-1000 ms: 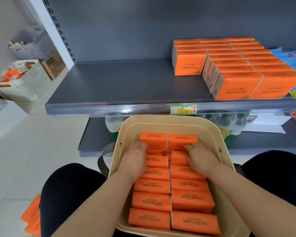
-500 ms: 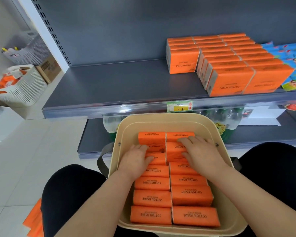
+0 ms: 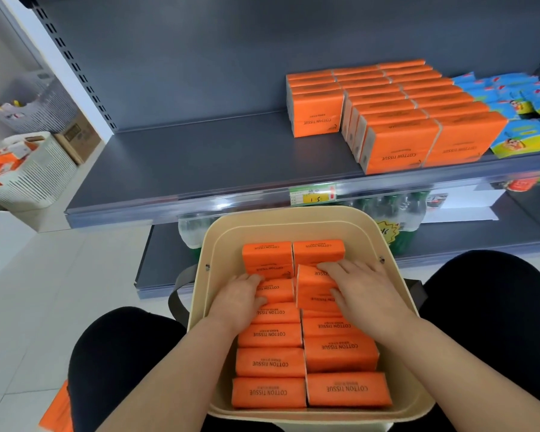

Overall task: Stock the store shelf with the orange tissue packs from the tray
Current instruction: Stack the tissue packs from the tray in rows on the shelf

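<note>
**Both hands are in the tray, grabbing packs**

The orange tissue packs (image 3: pixel 340 353) lie in the tray (image 3: pixel 293 219) in two rows, side by side. Each pack has its long side going left to right. The tray sits on the person's lap.

The right hand (image 3: pixel 368 294) is on the right row, near the far end. Its fingers lie over the top of a tilted pack (image 3: pixel 312 280) and its thumb is on the near side, so it looks like it is pinching that pack. The far edge of the pack is tipped up.

The left hand (image 3: pixel 236 304) is on the left row. Its fingers curl down over the far edge of a pack there and seem to hold it.

The shelf (image 3: pixel 200 157) is ahead of the tray and higher up. Shelf packs (image 3: pixel 399 145) already stand there on the right side, next to some blue packs (image 3: pixel 518 141). The leftmost row of them is short and has bare shelf in front. That spot is almost straight ahead, so I think either hand could lift up and forward to reach it.

A price tag (image 3: pixel 312 196) sits on the shelf's front edge. A white basket (image 3: pixel 35 173) stands on the floor, far to the left.
</note>
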The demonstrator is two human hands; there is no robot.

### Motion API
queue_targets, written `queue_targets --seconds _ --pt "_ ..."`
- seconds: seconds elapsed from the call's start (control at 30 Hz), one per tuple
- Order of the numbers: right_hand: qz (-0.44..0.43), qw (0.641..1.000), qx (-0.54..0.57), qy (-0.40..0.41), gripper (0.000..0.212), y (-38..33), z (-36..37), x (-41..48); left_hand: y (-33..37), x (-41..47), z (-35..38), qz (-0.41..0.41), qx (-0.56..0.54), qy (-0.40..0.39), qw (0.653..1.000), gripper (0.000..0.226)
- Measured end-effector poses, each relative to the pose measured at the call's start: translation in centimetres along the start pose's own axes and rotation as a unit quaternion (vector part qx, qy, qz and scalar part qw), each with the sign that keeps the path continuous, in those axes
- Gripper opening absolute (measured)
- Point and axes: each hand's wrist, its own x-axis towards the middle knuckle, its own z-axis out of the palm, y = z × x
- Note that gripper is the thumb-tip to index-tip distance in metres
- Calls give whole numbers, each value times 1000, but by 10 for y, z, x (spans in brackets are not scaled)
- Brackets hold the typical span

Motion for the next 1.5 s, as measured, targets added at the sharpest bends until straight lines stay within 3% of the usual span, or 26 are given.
queue_targets --seconds 0.2,0.37,0.5,0.67,0.87,1.0,1.33,1.5 --pt "9 1000 16 -3 45 0 -9 -5 4 -6 -3 3 29 24 999 31" --pt "8 1000 -21 6 52 4 -24 -2 18 -17 -22 17 -16 105 994 31" --pt "-2 997 -65 47 55 11 -36 13 35 -24 -49 21 -58 163 985 37" --pt "-36 991 -108 76 54 22 -59 42 44 -14 -87 61 -33 209 976 34" --pt "-47 989 -84 109 55 39 -68 72 68 37 -164 55 -20 301 952 33" --pt "-40 993 13 114 48 44 -61 77 95 80 -195 39 8 285 958 36" --pt "-18 989 90 116 49 66 -74 103 138 192 -182 38 109 178 977 46" --pt "-25 990 103 89 49 68 -74 103 144 225 -185 24 149 200 968 50"
